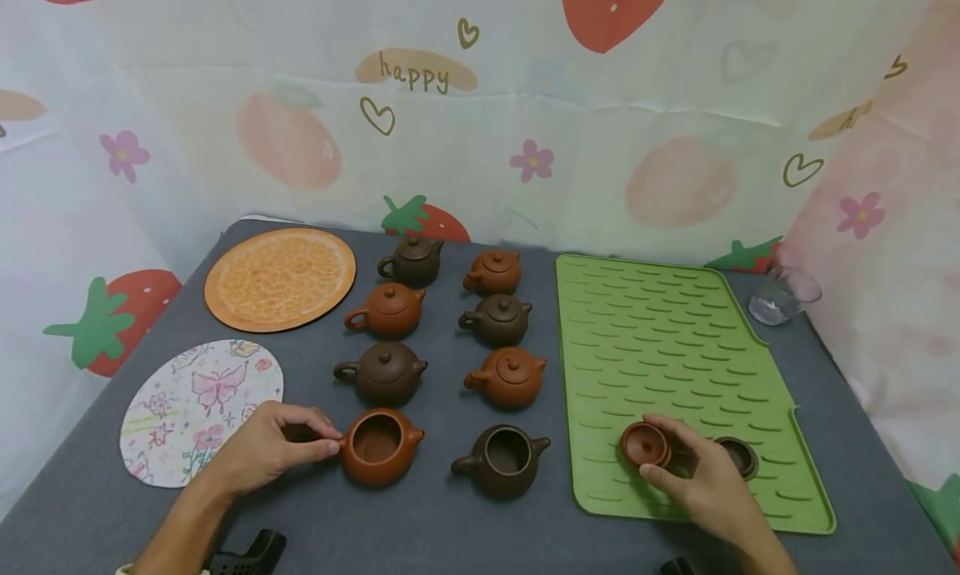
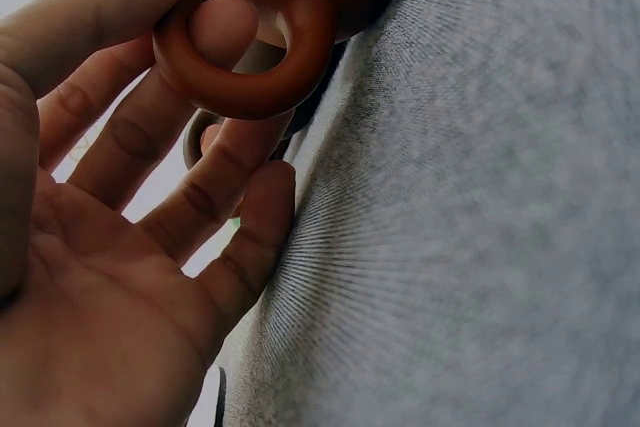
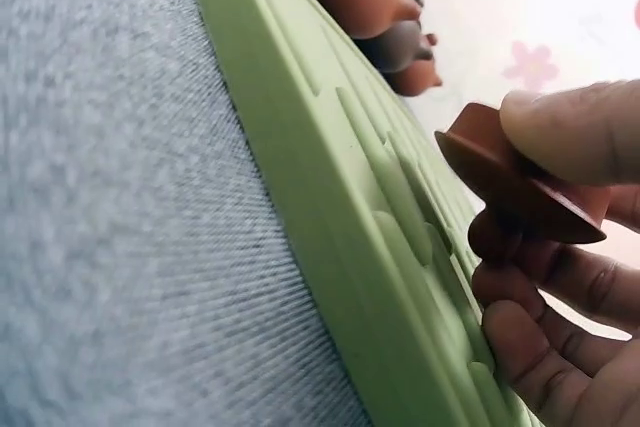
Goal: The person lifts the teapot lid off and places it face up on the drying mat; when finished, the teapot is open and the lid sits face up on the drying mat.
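Two grips [image 1: 272, 448] [image 1: 703, 473] pinch teapot [image 1: 381, 472] and lid [image 1: 644, 444] at a grey table [image 1: 390, 529] before strawberry drapes [image 1: 450, 142].

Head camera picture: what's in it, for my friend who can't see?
A left hand pinches the handle of a lidless reddish teapot; the right hand holds an upturned lid over a green mat. Seven more teapots, one also lidless, stand on the gray table.

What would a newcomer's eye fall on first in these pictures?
Probably the bright green mat at the right, with the right hand holding an upturned reddish-brown lid above it. Next, eight teapots stand in two columns at the centre, the nearest two lidless. The left hand pinches the handle of the near-left pot.
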Demonstrator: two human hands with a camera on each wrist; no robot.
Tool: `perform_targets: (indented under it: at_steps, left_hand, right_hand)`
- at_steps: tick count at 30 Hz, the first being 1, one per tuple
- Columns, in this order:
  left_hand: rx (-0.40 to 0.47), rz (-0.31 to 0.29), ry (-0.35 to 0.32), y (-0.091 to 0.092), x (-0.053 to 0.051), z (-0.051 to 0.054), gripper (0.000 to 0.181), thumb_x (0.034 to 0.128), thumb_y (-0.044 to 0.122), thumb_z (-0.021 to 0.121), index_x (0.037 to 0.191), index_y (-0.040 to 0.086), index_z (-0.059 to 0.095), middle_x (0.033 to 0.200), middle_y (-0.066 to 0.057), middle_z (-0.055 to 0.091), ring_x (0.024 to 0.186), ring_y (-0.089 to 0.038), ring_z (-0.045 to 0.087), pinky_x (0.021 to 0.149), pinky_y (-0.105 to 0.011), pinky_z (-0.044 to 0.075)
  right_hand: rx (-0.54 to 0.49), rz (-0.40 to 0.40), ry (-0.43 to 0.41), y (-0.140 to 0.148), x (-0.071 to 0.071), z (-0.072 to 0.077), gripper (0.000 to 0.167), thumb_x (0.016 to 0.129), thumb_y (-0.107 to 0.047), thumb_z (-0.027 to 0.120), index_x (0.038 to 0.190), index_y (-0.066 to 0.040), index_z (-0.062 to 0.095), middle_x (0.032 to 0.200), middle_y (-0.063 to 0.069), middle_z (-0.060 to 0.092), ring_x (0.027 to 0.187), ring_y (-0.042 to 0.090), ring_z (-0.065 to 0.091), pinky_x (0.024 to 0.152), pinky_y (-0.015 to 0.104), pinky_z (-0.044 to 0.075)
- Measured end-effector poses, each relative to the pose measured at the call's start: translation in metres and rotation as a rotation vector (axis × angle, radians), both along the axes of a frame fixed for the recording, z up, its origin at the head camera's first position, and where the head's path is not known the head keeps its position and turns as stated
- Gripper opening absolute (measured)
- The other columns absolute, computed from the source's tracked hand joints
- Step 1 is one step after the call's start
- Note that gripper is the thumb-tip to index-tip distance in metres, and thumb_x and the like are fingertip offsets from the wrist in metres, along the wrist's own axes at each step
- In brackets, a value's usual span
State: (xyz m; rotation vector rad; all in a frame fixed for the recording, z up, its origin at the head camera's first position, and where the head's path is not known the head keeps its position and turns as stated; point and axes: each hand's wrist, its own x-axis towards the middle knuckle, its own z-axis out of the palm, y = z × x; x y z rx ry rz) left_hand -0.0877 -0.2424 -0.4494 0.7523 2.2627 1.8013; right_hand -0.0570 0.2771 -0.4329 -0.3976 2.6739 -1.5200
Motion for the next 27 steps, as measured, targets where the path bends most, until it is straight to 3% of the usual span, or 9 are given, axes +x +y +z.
perform_targets:
  at_steps: [6, 11, 20, 27]
  left_hand:
    - [-0.007, 0.000, 0.017, 0.002, 0.000, -0.001, 0.014, 0.0850, -0.004, 0.071, 0.094, 0.005, 0.076, 0.087, -0.009, 0.070, 0.080, -0.019, 0.064, 0.069, -0.029, 0.051]
    - [-0.047, 0.031, 0.015, 0.003, 0.001, 0.000, 0.016, 0.0840, -0.005, 0.071, 0.091, 0.008, 0.075, 0.086, -0.003, 0.070, 0.077, -0.017, 0.064, 0.067, -0.029, 0.051]
    - [-0.086, 0.040, 0.027, 0.002, 0.003, 0.006, 0.014, 0.0862, 0.001, 0.071, 0.096, 0.010, 0.075, 0.088, -0.005, 0.070, 0.080, -0.018, 0.064, 0.070, -0.029, 0.052]
    - [-0.108, 0.042, 0.077, 0.004, 0.001, 0.019, 0.015, 0.0859, 0.001, 0.072, 0.099, 0.008, 0.075, 0.090, -0.003, 0.070, 0.083, -0.019, 0.064, 0.075, -0.029, 0.051]
  right_hand:
    - [0.091, -0.044, -0.042, 0.000, 0.001, 0.000, 0.059, 0.083, -0.013, 0.077, 0.135, -0.002, 0.052, 0.125, 0.017, 0.058, 0.099, 0.020, 0.063, 0.073, 0.031, 0.053]
    - [0.148, -0.045, -0.028, -0.001, 0.001, 0.001, 0.062, 0.082, -0.011, 0.078, 0.137, -0.003, 0.052, 0.129, 0.018, 0.055, 0.106, 0.030, 0.060, 0.075, 0.033, 0.052]
    - [0.202, -0.055, 0.012, -0.003, 0.000, 0.006, 0.065, 0.081, -0.016, 0.080, 0.137, -0.002, 0.052, 0.120, 0.013, 0.057, 0.095, 0.025, 0.060, 0.073, 0.032, 0.052]
    - [0.241, -0.082, 0.088, 0.000, 0.003, 0.015, 0.063, 0.080, -0.013, 0.081, 0.136, -0.005, 0.054, 0.117, 0.009, 0.058, 0.094, 0.021, 0.057, 0.072, 0.034, 0.052]
